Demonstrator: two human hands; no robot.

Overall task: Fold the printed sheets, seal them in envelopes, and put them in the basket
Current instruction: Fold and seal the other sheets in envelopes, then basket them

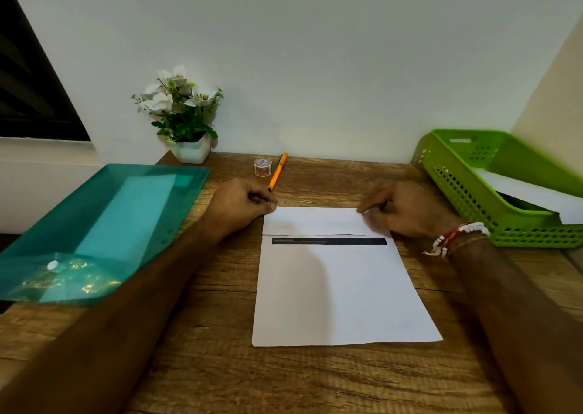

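Observation:
A white printed sheet (340,290) lies in the middle of the wooden desk, its far end folded toward me so the flap's edge sits just above a black printed bar (329,241). My left hand (243,205), fingers curled, pinches the folded edge at its far left corner. My right hand (400,208) rests on the flap's right end, fingers stretched out and pressing the paper down. The green plastic basket (467,199) stands at the right, beside my right hand, and holds white paper or envelopes (530,189).
A translucent teal folder (104,224) with paper inside lies at the left edge of the desk. At the back are a small tape roll (262,166), an orange pen (277,171) and a potted white flower (183,120). A wall closes the far side.

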